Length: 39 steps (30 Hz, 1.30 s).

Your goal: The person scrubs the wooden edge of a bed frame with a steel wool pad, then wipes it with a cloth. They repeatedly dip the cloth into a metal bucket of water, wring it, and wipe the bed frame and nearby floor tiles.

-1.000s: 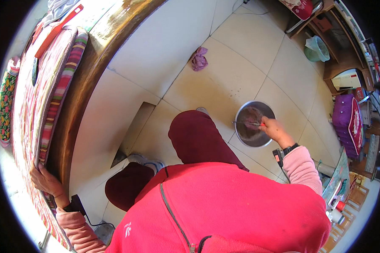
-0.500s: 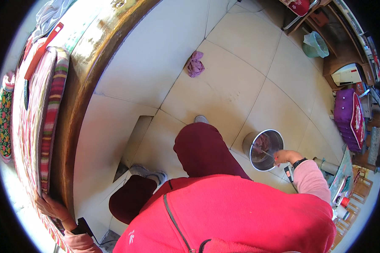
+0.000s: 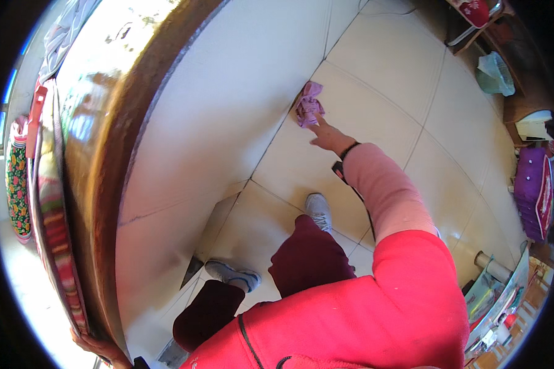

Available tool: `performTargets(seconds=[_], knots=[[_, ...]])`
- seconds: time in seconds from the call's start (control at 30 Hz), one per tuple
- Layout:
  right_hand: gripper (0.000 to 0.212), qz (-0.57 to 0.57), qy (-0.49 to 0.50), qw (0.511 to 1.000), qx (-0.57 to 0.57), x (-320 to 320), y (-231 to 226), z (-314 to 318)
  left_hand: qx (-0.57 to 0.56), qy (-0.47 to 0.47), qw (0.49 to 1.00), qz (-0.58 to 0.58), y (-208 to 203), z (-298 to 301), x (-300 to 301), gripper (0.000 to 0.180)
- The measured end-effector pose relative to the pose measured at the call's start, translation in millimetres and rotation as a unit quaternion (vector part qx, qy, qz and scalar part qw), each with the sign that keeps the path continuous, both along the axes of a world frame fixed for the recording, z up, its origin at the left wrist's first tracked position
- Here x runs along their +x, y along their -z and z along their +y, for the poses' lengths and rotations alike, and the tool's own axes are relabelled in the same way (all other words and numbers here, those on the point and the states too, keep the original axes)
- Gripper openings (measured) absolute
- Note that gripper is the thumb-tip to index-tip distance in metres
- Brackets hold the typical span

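Note:
A crumpled purple-pink cloth [image 3: 309,104] lies on the tiled floor against the base of the white wall. My right hand [image 3: 330,136] reaches out to it, fingers extended, the fingertips at the cloth's lower edge; whether they press on it I cannot tell. A dark band circles that wrist. Low on the left, my left hand [image 3: 98,349] rests by the edge of the striped mat [image 3: 56,230] on the raised ledge, its fingers stretched out and partly in view. The metal bucket cannot be seen now.
The brown ledge rim [image 3: 108,178] curves down my left side above the white wall [image 3: 184,147]. A red-handled tool [image 3: 37,114] lies on the mat. At right stand a lined bin [image 3: 495,75], a purple tufted stool [image 3: 531,190] and a glass-topped table [image 3: 498,289].
My right hand has left the bucket and moved forward and left to the cloth. My body has leaned forward, and the bucket is out of sight. My left hand stays at the ledge.

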State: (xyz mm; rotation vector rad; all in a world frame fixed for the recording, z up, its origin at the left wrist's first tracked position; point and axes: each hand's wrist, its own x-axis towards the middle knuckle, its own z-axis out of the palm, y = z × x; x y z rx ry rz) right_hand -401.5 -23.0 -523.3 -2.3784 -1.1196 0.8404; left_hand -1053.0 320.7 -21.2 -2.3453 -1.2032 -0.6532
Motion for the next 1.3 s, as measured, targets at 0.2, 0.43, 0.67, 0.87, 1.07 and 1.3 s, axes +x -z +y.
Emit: performTargets(seconds=[0.2, 0.43, 0.67, 0.87, 1.07, 1.3], knots=[[0.069, -0.043, 0.069, 0.995, -0.049, 14, 48, 71, 0.084, 0.005, 0.996, 0.018, 7, 19, -23, 0.065], [0.035, 0.115, 0.349, 0.91, 0.191, 52, 51, 15, 0.065, -0.003, 0.998, 0.005, 19, 1, 22, 0.068], [0.019, 0.257, 0.41, 0.794, 0.368, 71, -62, -167, 0.038, -0.004, 0.999, -0.031, 38, 2, 44, 0.069], [0.043, 0.152, 0.176, 0.943, -0.239, 24, -11, -308, 0.021, 0.008, 0.999, -0.048, 47, 7, 55, 0.07], [0.097, -0.031, 0.352, 0.934, -0.046, -43, 76, -300, 0.01, 0.018, 0.998, -0.06, 44, 5, 58, 0.071], [0.068, -0.077, 0.327, 0.895, -0.293, -70, 128, -171, 0.002, 0.016, 0.998, -0.063, 38, 5, 58, 0.072]])
